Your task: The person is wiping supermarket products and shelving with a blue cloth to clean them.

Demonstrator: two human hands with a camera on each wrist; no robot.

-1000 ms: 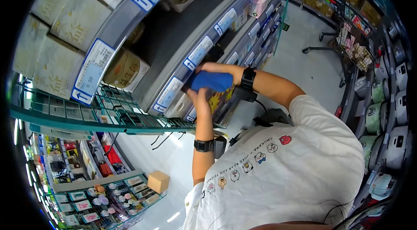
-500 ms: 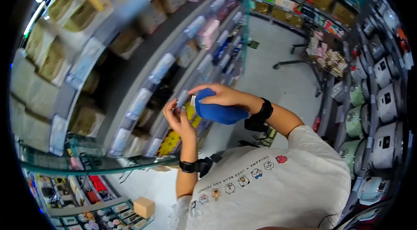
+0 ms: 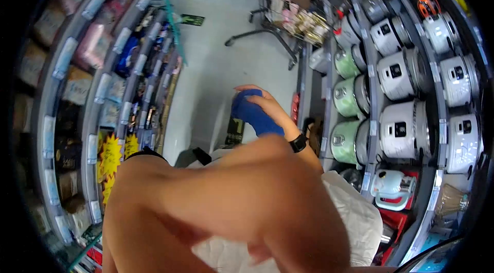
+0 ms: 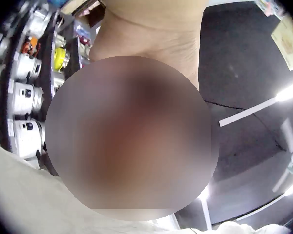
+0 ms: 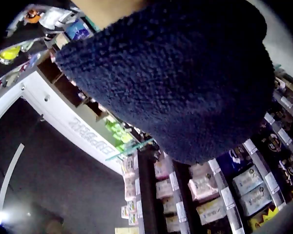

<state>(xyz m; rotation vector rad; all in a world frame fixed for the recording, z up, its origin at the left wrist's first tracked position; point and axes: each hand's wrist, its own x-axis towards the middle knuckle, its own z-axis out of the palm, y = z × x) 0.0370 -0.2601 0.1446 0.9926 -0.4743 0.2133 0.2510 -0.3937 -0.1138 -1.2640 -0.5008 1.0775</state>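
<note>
Closest to you, your left forearm (image 3: 231, 195) is lifted across the head view and blocks its whole lower middle. Of your left hand (image 4: 151, 24) only a patch of skin shows at the top of the left wrist view, above a blurred area. Its fingers are out of sight, so I cannot tell whether they are spread or curled.

Just past the forearm, your right hand (image 3: 270, 108) is out over the aisle. Thumb and fingers are wrapped round one blue cloth (image 3: 252, 113), which is held in the air at about the height of the shelves and touches none of them. In the right wrist view that same cloth fills most of the picture as a dark, fluffy mass. One black strap (image 3: 298, 143) sits on that wrist. Your two hands are well apart.

On your right, the shelving holds three pale green cookers (image 3: 346, 95) in one column. Four large white cookers (image 3: 397, 73) stand beside them, and more sit toward the rim, too warped to count. One white kettle (image 3: 390, 186) stands low down. On your left, three yellow star tags (image 3: 109, 152) hang on the packet shelves (image 3: 77, 87).

Farthest off, one wire trolley (image 3: 288, 15) stands on the pale floor (image 3: 221, 62).
</note>
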